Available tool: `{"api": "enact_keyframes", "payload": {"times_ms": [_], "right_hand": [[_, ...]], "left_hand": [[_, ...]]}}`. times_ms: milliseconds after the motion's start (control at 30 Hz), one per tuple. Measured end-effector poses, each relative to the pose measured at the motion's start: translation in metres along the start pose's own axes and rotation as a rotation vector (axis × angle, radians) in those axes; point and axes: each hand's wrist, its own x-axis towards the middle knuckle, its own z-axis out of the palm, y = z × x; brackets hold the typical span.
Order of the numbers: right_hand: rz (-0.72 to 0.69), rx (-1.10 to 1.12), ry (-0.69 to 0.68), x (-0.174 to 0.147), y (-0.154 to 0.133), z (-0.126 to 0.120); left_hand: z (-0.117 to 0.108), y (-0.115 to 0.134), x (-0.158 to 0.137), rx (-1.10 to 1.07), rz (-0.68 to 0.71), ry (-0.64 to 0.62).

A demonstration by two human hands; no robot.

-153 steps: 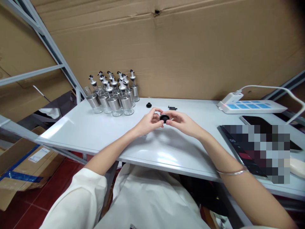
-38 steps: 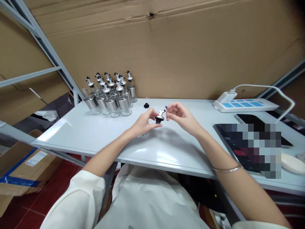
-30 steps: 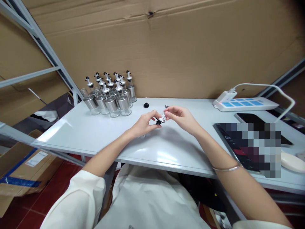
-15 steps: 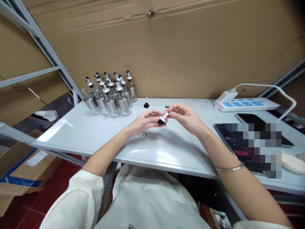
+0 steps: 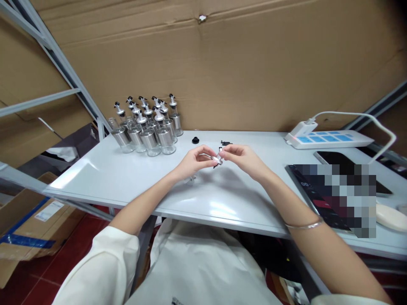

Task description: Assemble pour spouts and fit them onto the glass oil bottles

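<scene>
Pinching a small silver-and-black pourer (image 5: 217,161) above a pale desk (image 5: 104,171), a person works with both hands near the middle of the tabletop. The left hand (image 5: 194,163), thumb and fingers drawn narrow, grips the pourer's round base from the left; the right hand (image 5: 244,159), its fingertips closed in a tight pinch, takes the spout from the right. The pourer thus lies just right of one hand and just left of the other, neither clearly nearer. It is tilted: the spout points far and slightly right, the dark stopper end near and slightly left, largely hidden by fingers.

Just beyond the right fingertips lie small black parts (image 5: 227,143), with a black cap (image 5: 195,140) farther left. A clear glass piece (image 5: 190,180), partly covered by the left forearm, sits close beneath that wrist. Metal-banded bottles (image 5: 165,140), most topped with matching pourers, crowd the far left, well apart from the hands. At right are a tablet (image 5: 303,185), a phone (image 5: 332,157) and a power strip (image 5: 333,140).
</scene>
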Motion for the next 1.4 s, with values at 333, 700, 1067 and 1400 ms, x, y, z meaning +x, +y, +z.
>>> {"api": "enact_keyframes", "payload": {"times_ms": [333,700,1067,1400], "right_hand": [[0.011,0.012,0.015,0.001,-0.003,0.002],[-0.028,0.000,0.001,0.000,-0.003,0.005],[-0.068,-0.664,0.384,0.042,0.035,-0.044],[0.005,-1.126,0.087,0.076,0.070,-0.033]], "left_hand": [[0.000,-0.007,-0.002,0.413,0.236,-0.030],[0.000,-0.011,-0.002,0.664,0.353,0.001],[0.003,-0.005,-0.007,0.695,0.273,-0.035],[0.002,-0.006,-0.007,0.708,0.268,-0.044]]}}
